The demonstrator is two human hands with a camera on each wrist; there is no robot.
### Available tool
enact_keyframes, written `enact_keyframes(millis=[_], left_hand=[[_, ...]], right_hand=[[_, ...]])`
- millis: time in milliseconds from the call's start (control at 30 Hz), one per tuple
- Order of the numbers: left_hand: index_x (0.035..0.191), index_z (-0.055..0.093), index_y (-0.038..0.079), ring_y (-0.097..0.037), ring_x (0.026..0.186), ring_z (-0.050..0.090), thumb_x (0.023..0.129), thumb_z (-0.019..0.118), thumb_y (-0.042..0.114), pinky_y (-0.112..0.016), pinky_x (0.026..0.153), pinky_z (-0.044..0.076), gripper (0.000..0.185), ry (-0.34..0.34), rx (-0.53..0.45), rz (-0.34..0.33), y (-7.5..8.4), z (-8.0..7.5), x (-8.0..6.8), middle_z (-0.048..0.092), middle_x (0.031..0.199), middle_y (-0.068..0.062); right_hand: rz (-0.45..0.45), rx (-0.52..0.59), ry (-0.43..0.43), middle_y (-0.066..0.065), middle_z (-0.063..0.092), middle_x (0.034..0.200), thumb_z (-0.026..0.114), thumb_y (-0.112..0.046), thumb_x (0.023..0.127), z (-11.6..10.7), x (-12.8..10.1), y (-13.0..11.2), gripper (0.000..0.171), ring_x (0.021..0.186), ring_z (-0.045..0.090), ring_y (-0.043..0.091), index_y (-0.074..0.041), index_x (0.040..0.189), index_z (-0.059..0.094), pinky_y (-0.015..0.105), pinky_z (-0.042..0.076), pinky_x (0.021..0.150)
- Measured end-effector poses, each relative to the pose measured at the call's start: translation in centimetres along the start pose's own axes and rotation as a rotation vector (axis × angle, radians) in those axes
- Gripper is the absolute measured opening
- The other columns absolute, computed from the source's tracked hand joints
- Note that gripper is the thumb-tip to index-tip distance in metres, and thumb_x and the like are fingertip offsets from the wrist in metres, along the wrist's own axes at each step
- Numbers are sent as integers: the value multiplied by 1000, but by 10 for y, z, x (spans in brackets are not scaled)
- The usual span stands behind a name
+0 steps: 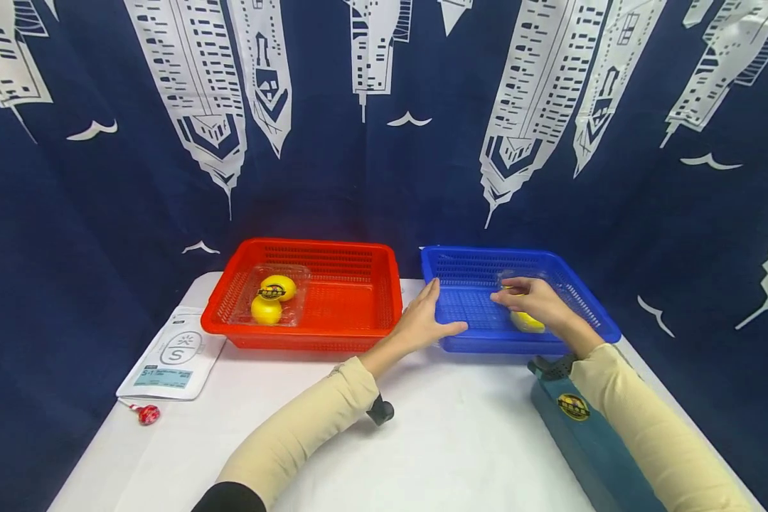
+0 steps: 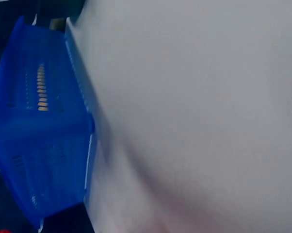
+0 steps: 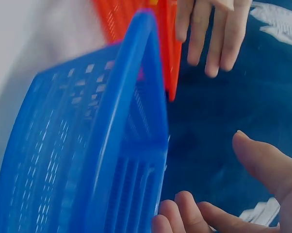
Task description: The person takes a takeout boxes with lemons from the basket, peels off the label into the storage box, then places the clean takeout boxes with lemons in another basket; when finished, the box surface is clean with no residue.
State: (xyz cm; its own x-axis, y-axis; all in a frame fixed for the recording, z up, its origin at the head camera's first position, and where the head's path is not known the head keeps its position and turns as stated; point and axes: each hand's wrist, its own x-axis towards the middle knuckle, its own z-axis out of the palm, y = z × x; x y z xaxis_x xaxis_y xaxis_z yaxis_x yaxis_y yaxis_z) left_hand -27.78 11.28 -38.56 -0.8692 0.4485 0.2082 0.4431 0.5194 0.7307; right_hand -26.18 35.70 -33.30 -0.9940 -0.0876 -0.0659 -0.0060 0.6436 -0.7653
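My left hand [image 1: 421, 320], fingers spread and empty, hovers at the near left corner of the blue basket [image 1: 467, 344]. Over the right part of that basket is my right hand [image 1: 532, 302]; its thumb [image 3: 260, 162] stands apart from loosely bent fingers [image 3: 185, 213] with nothing between them. Below it lies a clear plastic pack with yellow fruit [image 1: 526, 323], partly covered by the hand. In the red basket [image 1: 352, 341] on the left sits another clear pack [image 1: 297, 302] with two yellow fruits [image 1: 267, 310] and a dark label.
A white pouch [image 1: 173, 355] and a red-wrapped lollipop [image 1: 148, 414] lie at the table's left. Under my right forearm is a teal box [image 1: 589, 441] with a round label. A dark patterned curtain [image 1: 358, 185] hangs behind the white table [image 1: 435, 441].
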Motion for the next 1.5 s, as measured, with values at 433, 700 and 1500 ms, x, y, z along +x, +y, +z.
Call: enact_keyframes(millis=[433, 700, 1500], left_hand=[[153, 31, 12, -32, 141, 39, 82, 73, 44, -55, 117, 31, 89, 114, 87, 50, -42, -89, -31, 37, 156, -10], [155, 27, 15, -36, 146, 28, 79, 74, 47, -61, 117, 27, 95, 122, 147, -4, -85, -137, -64, 30, 160, -12], [157, 12, 8, -44, 144, 22, 81, 71, 48, -70, 112, 25, 104, 269, 77, -267, -207, -234, -152, 19, 161, -20]], right_hand=[[-41, 63, -52, 22, 60, 132, 69, -39, 89, 48, 12, -47, 71, 125, 54, 35, 0, 142, 45, 54, 37, 113], [-61, 96, -61, 19, 63, 129, 70, -35, 89, 69, 20, -63, 66, 120, 59, 30, -1, 141, 47, 49, 41, 112], [-153, 147, -184, 17, 65, 123, 72, -26, 87, 129, 33, -102, 64, 108, 62, 24, 3, 139, 47, 43, 50, 103]])
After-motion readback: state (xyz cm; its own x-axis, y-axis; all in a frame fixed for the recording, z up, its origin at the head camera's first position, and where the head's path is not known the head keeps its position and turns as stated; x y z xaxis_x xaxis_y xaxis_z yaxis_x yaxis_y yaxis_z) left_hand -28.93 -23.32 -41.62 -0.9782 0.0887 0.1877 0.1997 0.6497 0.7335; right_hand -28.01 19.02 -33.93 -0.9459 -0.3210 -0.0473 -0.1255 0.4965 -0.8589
